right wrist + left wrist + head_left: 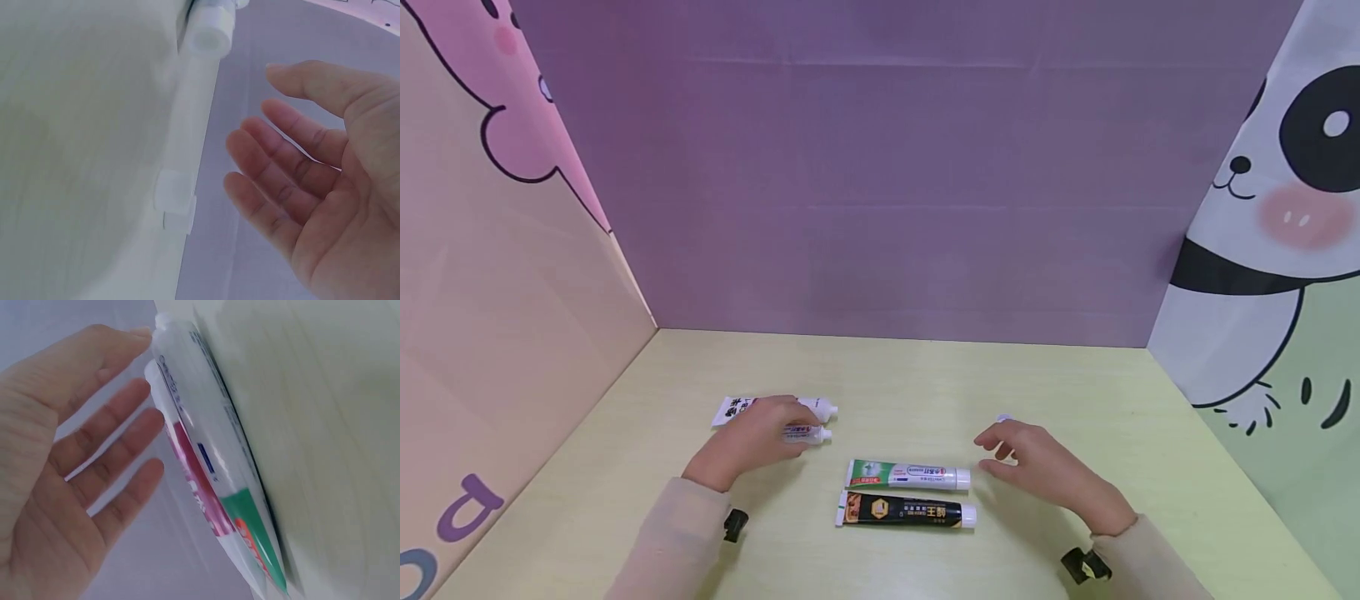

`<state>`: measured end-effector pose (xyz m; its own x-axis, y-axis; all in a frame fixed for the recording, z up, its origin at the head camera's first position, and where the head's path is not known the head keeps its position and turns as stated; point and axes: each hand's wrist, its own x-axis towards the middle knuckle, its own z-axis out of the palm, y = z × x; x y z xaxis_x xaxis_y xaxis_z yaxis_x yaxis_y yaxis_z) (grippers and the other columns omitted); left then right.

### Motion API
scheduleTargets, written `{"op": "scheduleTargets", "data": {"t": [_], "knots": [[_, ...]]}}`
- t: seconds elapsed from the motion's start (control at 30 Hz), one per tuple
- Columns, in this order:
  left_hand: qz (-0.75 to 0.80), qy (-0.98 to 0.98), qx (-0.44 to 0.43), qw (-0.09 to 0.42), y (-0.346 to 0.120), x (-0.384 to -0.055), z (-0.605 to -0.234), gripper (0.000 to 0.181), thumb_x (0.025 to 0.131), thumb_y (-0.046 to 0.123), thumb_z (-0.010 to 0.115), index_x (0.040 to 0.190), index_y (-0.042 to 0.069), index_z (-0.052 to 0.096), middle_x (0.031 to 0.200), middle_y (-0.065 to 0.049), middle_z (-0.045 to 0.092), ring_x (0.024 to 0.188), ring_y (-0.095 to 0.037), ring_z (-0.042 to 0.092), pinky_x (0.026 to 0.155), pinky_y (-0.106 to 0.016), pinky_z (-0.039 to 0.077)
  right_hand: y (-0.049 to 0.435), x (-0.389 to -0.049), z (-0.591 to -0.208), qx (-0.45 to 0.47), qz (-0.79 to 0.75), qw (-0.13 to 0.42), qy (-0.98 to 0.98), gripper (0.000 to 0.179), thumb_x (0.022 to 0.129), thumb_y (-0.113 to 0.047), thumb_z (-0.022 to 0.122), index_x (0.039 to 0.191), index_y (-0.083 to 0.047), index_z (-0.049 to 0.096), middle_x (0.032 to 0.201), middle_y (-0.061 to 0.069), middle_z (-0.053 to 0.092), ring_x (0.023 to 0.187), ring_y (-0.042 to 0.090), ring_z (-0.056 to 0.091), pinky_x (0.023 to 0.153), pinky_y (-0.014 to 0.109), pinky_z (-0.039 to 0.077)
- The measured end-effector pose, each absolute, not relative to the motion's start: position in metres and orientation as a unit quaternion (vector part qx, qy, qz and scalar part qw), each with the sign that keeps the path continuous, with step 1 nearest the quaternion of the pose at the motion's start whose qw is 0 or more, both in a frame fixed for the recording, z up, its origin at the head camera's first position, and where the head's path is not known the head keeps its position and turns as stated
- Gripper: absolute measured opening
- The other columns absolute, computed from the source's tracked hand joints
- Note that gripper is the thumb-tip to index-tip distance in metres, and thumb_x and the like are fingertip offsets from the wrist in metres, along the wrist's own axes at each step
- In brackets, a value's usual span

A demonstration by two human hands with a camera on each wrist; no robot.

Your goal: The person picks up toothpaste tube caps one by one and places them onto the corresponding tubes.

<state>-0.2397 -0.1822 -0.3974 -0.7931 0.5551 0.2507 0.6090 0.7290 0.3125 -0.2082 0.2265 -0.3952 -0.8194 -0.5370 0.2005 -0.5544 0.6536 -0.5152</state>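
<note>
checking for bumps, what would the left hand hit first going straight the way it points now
The left hand would likely first meet the green-ended tube or the pink-banded tube by its fingertips; depth is unclear, so I can't tell which.

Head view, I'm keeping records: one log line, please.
left hand: open, at two tubes | right hand: open, empty | black tube: lying beside green-and-white tube
</note>
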Motion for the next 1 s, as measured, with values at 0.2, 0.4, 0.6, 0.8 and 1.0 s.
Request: {"op": "scheduleTargets", "data": {"t": [0.2, 0.4, 0.6, 0.8, 1.0], "knots": [[-0.185, -0.946, -0.264, 0.047, -0.189, -0.243, -0.401, 0.026, 0.078, 0.008, 0.083, 0.103, 0.009, 0.077, 0.106, -0.002, 0.070, 0.094, -0.019, 0.064, 0.083, -0.039, 0.054, 0.233, -0.210, -0.393, 0.292, 0.281, 0.020, -0.914, 0.023, 0.092, -0.018, 0.074, 0.111, -0.007, 0.068, 0.104, 0.003, 0.067, 0.086, 0.012, 0.064, 0.076, 0.034, 0.053], [-0.174, -0.958, -0.225, 0.019, -0.193, -0.246, -0.405, 0.031, 0.077, 0.004, 0.080, 0.107, 0.011, 0.077, 0.114, -0.004, 0.068, 0.092, -0.019, 0.060, 0.084, -0.040, 0.051, 0.239, -0.213, -0.395, 0.279, 0.275, 0.017, -0.920, 0.024, 0.090, -0.015, 0.074, 0.112, -0.007, 0.068, 0.106, 0.004, 0.068, 0.087, 0.016, 0.064, 0.076, 0.036, 0.053], [-0.176, -0.960, -0.218, 0.011, -0.196, -0.248, -0.407, 0.035, 0.075, -0.002, 0.079, 0.108, 0.011, 0.076, 0.109, -0.005, 0.069, 0.088, -0.020, 0.058, 0.083, -0.042, 0.050, 0.244, -0.216, -0.396, 0.278, 0.272, 0.023, -0.921, 0.026, 0.089, -0.014, 0.076, 0.112, -0.005, 0.067, 0.108, 0.006, 0.068, 0.087, 0.018, 0.064, 0.076, 0.035, 0.053], [-0.173, -0.964, -0.203, -0.005, -0.199, -0.246, -0.408, 0.039, 0.078, 0.003, 0.082, 0.116, 0.011, 0.073, 0.112, -0.008, 0.069, 0.091, -0.023, 0.058, 0.086, -0.046, 0.050, 0.250, -0.221, -0.403, 0.272, 0.263, 0.024, -0.925, 0.027, 0.089, -0.011, 0.075, 0.113, -0.004, 0.067, 0.108, 0.004, 0.067, 0.088, 0.021, 0.063, 0.075, 0.034, 0.053], [-0.189, -0.961, -0.199, -0.015, -0.200, -0.243, -0.407, 0.040, 0.080, 0.001, 0.078, 0.118, 0.010, 0.071, 0.114, -0.008, 0.069, 0.092, -0.022, 0.058, 0.087, -0.047, 0.049, 0.255, -0.224, -0.408, 0.272, 0.252, 0.034, -0.928, 0.028, 0.088, -0.009, 0.075, 0.113, -0.002, 0.067, 0.106, 0.005, 0.065, 0.089, 0.024, 0.064, 0.075, 0.033, 0.054]]}}
